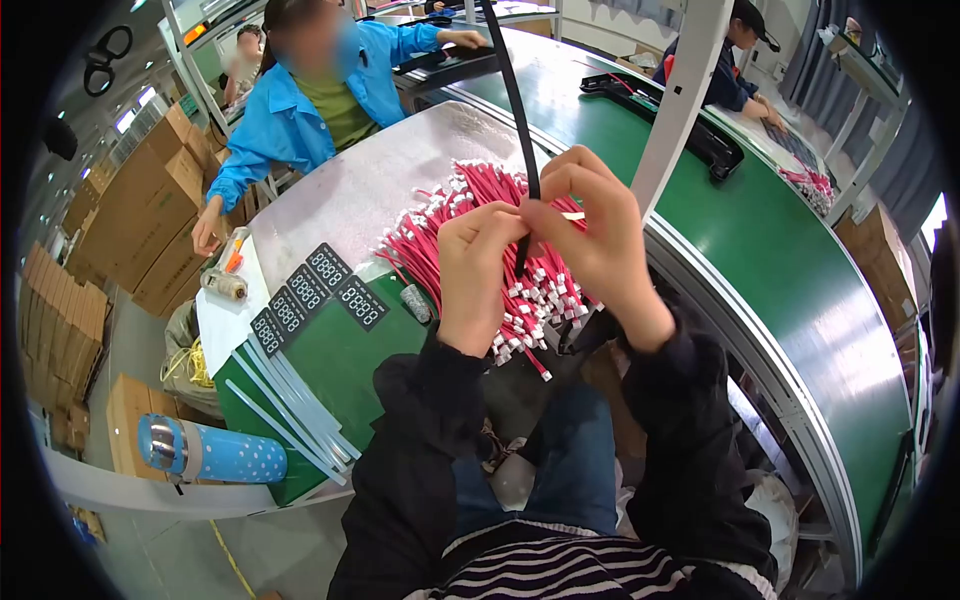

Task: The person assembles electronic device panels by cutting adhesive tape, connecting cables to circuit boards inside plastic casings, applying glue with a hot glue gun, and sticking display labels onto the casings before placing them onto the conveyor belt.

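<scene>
A long thin black strip (pixel 520 110) hangs upright between my hands, above a large pile of red cables with white connectors (pixel 410 240). My left hand (pixel 475 265) pinches the strip from the left side. From the right, my right hand (pixel 605 235) grips it with thumb and fingertips, close against the left fingers. A small white piece shows by the right fingertips; what it is I cannot make out. Several black cards with digit patterns (pixel 287 310) lie left of the pile, near a small grey cylinder (pixel 415 303).
Pale strips (pixel 295 410) and a blue dotted bottle (pixel 225 452) are at the lower left. A co-worker in blue (pixel 285 110) reaches over the table. A white post (pixel 685 105) and green conveyor (pixel 780 260) stand right, with black casings (pixel 715 150).
</scene>
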A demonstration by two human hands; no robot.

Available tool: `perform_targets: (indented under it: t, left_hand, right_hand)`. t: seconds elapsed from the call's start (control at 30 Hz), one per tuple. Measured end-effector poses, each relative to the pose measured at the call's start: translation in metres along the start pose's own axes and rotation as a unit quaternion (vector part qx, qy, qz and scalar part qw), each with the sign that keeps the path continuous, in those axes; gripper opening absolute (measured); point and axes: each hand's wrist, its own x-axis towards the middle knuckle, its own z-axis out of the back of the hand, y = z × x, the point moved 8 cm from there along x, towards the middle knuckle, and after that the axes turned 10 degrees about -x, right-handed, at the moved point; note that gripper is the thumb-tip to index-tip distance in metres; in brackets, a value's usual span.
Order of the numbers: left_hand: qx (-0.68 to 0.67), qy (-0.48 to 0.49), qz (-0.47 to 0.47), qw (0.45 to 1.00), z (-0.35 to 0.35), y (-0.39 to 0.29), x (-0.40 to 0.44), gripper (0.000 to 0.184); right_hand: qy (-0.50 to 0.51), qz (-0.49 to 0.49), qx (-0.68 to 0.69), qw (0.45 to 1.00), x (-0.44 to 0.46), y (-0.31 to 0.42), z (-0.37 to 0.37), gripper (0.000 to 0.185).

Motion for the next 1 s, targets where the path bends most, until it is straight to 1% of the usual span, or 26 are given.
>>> perform_targets:
  t: [0.07, 0.1, 0.17, 0.2, 0.23, 0.27, 0.3, 0.33, 0.37, 0.47, 0.5, 0.6, 0.77, 0.8, 0.83, 0.87, 0.9, 0.93, 1.0]
  left_hand:
    - [-0.17, 0.04, 0.019, 0.984, -0.001, 0.009, 0.0, 0.022]
    - [-0.175, 0.044, 0.023, 0.983, 0.003, 0.016, 0.001, 0.022]
    - [-0.302, 0.091, 0.093, 0.944, 0.01, 0.036, -0.002, 0.022]
    - [-0.337, 0.101, 0.112, 0.929, 0.004, 0.041, -0.007, 0.022]
    - [-0.371, 0.109, 0.132, 0.913, -0.003, 0.043, -0.011, 0.022]
    - [-0.329, 0.069, 0.136, 0.932, -0.002, 0.045, -0.012, 0.023]
    - [-0.284, 0.027, 0.139, 0.948, -0.002, 0.039, -0.015, 0.025]
    - [-0.236, -0.018, 0.142, 0.961, 0.002, 0.034, -0.02, 0.028]
    - [-0.235, -0.024, 0.142, 0.961, 0.001, 0.027, -0.025, 0.028]
    - [-0.254, 0.005, 0.127, 0.959, -0.004, 0.003, -0.036, 0.038]
    - [-0.252, 0.001, 0.125, 0.96, -0.003, -0.001, -0.038, 0.038]
    - [-0.255, 0.007, 0.145, 0.956, -0.006, -0.003, -0.048, 0.044]
    - [-0.194, 0.03, 0.126, 0.972, -0.005, -0.004, -0.053, 0.039]
    - [0.032, 0.023, 0.016, 0.999, 0.003, -0.022, -0.051, 0.037]
    - [0.255, 0.015, -0.095, 0.962, 0.006, -0.04, -0.054, 0.035]
    - [0.462, 0.007, -0.199, 0.864, 0.002, -0.055, -0.06, 0.032]
    - [0.461, 0.009, -0.198, 0.865, 0.014, -0.056, -0.061, 0.032]
    - [0.547, -0.027, -0.174, 0.819, 0.033, -0.059, -0.059, 0.028]
    - [0.626, -0.061, -0.147, 0.763, 0.042, -0.059, -0.062, 0.024]
  right_hand:
    - [-0.123, 0.147, -0.038, 0.981, -0.013, 0.029, 0.006, 0.017]
    - [-0.124, 0.144, -0.045, 0.981, -0.012, 0.03, 0.005, 0.017]
    - [-0.199, 0.239, -0.097, 0.946, -0.02, 0.048, 0.014, 0.016]
    - [-0.231, 0.284, -0.121, 0.923, -0.028, 0.055, 0.02, 0.016]
    - [-0.227, 0.28, -0.127, 0.924, -0.028, 0.053, 0.024, 0.016]
    - [-0.199, 0.179, -0.113, 0.957, -0.015, 0.036, 0.028, 0.019]
    - [-0.17, 0.075, -0.095, 0.978, -0.008, 0.017, 0.029, 0.022]
    - [-0.137, -0.032, -0.073, 0.987, -0.007, -0.001, 0.026, 0.026]
    - [-0.133, -0.034, -0.07, 0.988, -0.012, -0.004, 0.026, 0.026]
    - [-0.11, -0.047, -0.154, 0.981, -0.032, -0.024, 0.031, 0.031]
    - [-0.108, -0.046, -0.15, 0.982, -0.036, -0.02, 0.034, 0.031]
    - [0.026, 0.015, 0.009, 1.0, -0.047, 0.009, 0.025, 0.019]
    - [0.03, 0.005, 0.005, 1.0, -0.054, 0.028, 0.02, 0.01]
    - [0.033, 0.01, -0.022, 0.999, -0.055, 0.032, 0.021, 0.01]
    - [0.037, 0.015, -0.049, 0.998, -0.057, 0.035, 0.022, 0.011]
    - [0.04, 0.018, -0.076, 0.996, -0.059, 0.038, 0.023, 0.012]
    - [0.039, 0.016, -0.077, 0.996, -0.061, 0.04, 0.024, 0.012]
    - [0.028, 0.029, -0.094, 0.995, -0.064, 0.044, 0.026, 0.013]
    - [0.008, 0.054, -0.125, 0.991, -0.069, 0.053, 0.029, 0.015]
